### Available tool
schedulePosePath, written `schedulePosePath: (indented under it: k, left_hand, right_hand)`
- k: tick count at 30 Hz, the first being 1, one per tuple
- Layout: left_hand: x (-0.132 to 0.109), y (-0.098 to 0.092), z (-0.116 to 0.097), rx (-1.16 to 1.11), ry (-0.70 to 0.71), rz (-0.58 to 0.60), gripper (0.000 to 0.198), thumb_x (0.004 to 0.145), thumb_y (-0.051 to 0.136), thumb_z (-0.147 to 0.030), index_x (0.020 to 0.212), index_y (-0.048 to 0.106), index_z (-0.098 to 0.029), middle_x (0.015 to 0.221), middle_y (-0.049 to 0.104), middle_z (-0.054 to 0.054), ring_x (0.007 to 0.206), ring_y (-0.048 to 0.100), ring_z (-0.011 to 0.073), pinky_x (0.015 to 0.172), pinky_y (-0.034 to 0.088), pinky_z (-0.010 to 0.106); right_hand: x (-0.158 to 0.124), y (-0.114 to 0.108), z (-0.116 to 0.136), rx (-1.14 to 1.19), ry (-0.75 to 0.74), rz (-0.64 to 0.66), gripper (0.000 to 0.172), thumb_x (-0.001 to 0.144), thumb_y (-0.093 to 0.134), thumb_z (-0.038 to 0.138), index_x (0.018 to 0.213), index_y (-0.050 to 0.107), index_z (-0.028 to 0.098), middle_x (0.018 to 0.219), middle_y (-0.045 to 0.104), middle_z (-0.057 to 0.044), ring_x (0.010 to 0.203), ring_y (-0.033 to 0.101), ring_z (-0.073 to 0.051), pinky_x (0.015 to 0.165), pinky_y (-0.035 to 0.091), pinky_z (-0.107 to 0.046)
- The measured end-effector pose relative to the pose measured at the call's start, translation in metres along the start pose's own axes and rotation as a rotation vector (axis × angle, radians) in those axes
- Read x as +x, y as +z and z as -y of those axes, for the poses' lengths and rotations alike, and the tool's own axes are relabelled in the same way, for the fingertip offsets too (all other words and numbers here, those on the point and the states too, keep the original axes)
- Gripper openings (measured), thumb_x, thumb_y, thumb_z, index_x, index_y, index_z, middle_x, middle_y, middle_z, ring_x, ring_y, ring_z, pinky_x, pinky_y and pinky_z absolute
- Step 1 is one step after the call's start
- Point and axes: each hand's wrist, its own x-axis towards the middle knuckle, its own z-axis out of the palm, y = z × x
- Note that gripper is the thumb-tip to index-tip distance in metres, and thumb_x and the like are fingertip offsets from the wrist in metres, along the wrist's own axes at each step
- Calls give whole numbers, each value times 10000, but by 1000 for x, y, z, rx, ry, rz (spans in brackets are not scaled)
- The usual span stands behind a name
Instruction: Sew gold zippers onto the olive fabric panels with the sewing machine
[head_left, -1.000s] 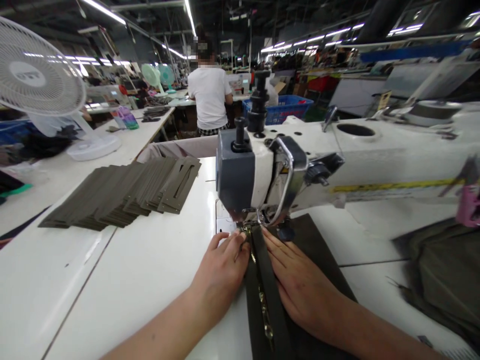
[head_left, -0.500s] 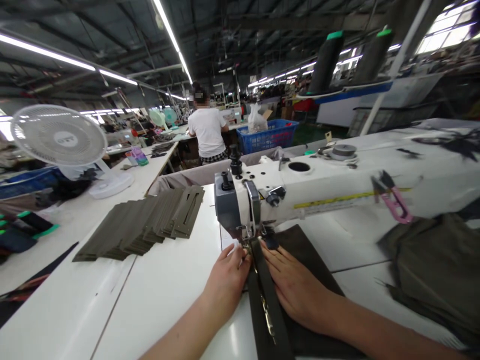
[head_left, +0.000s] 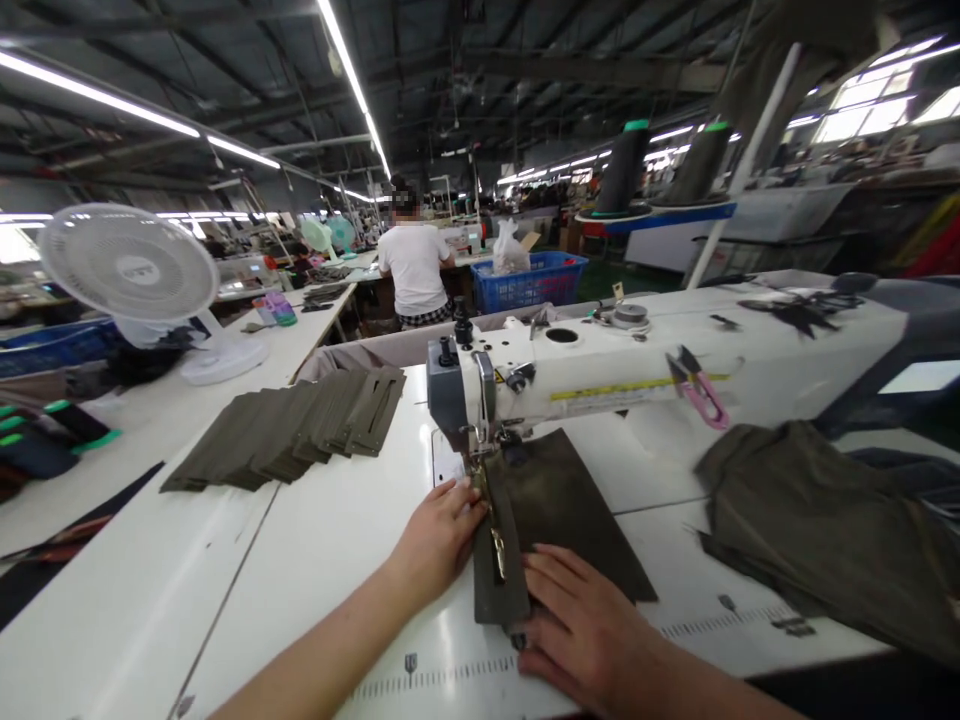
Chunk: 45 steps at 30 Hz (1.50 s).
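The dark olive strip [head_left: 510, 540] lies flat on my white table [head_left: 330, 525], its far end at the presser foot [head_left: 475, 452] of the sewing machine [head_left: 622, 365] and its squared near end pointing back toward me. Its long axis runs almost straight away from my body, the near end drifting slightly to the right. The slot down its middle follows the same line — brass zipper teeth in it, with the zipper pull [head_left: 499, 552] lying lengthwise toward my end.

My left hand [head_left: 442, 525] is loosely extended, its fingertips resting on the strip's left edge just in front of the foot. My right hand [head_left: 581, 620] is lower, fingers stretched and a little apart, touching the strip's right side near its close end; I can't tell whether the thumb pinches any cloth there.

A wide dark panel [head_left: 574, 520] spreads to the right of the strip — its outer edge slants from the machine down toward my right. Off to the left, a fanned row of olive pieces [head_left: 277, 430] lies on the table.
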Motion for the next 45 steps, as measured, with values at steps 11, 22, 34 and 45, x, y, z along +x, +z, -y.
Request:
schedulePosePath:
  k: [11, 22, 34, 45]
  left_hand:
    - [-7, 4, -18, 21, -75, -16, 286, 779, 488, -84, 1043, 591, -127, 1095, 611, 119, 1038, 562, 241, 896, 480, 410]
    - [-9, 6, -30, 127, -51, -78, 202, 822, 478, -83, 978, 606, -93, 1041, 640, 127, 975, 601, 245, 885, 494, 416]
    - [4, 4, -12, 98, -80, -19, 231, 867, 411, -122, 1006, 594, -145, 1051, 615, 113, 992, 578, 227, 874, 497, 409]
    - [17, 11, 5, -22, -160, -80, 175, 893, 402, -195, 939, 569, -165, 888, 555, 79, 854, 556, 196, 744, 518, 341]
  right_hand:
    - [0, 4, 14, -186, -122, 46, 280, 811, 378, 20, 846, 656, 16, 821, 650, -182, 800, 604, -265, 709, 521, -370]
    - [-2, 8, 18, -112, -83, -1, 279, 812, 382, 19, 827, 661, 12, 800, 651, -182, 828, 602, -281, 715, 524, -373]
    - [7, 19, -2, -110, -56, -45, 292, 830, 359, 28, 834, 651, 27, 794, 651, -166, 820, 605, -254, 719, 519, -358]
    - [21, 27, -22, -99, -50, -10, 278, 834, 367, 40, 834, 645, 39, 785, 645, -142, 785, 591, -240, 705, 506, -342]
